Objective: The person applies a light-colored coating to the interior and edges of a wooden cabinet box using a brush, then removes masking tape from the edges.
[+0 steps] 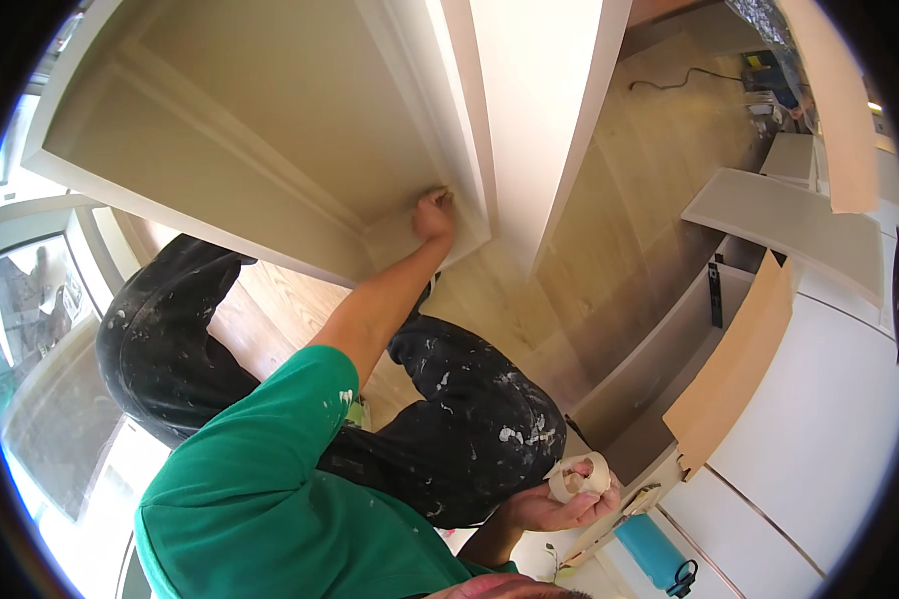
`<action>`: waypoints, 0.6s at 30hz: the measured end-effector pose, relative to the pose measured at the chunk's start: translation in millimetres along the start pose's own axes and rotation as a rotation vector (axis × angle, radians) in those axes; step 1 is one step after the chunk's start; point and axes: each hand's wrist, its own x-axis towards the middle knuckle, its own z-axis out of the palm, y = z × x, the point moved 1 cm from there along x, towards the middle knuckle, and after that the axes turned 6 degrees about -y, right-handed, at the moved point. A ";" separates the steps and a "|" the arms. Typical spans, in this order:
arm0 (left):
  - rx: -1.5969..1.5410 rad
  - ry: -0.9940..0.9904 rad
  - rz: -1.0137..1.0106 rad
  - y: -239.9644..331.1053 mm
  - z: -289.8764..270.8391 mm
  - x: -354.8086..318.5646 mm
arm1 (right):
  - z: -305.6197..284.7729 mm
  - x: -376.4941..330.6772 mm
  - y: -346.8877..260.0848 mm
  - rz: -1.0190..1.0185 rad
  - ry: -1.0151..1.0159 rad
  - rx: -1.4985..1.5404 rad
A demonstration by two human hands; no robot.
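My left hand (434, 214) reaches up with its fingers curled, pressed into the lower corner of a cream panelled door (270, 130). I cannot tell whether anything is between the fingers. My right hand (561, 505) is low by my knee and holds a roll of pale masking tape (579, 476). I wear a green shirt (260, 499) and black paint-spattered trousers (469, 419), and I am crouched on the floor.
A white upright panel (539, 100) stands beside the door on the light wood floor (619, 190). White cabinets (819, 419), open shelves (659, 349) and a tan board (734, 364) line the right. A teal bottle (652, 549) lies near my right hand. A black cable (669, 80) lies on the floor farther off.
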 end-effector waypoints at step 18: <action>0.096 -0.014 0.047 5.6 2.7 -0.2 | -4.8 -1.2 4.1 0.038 0.018 0.037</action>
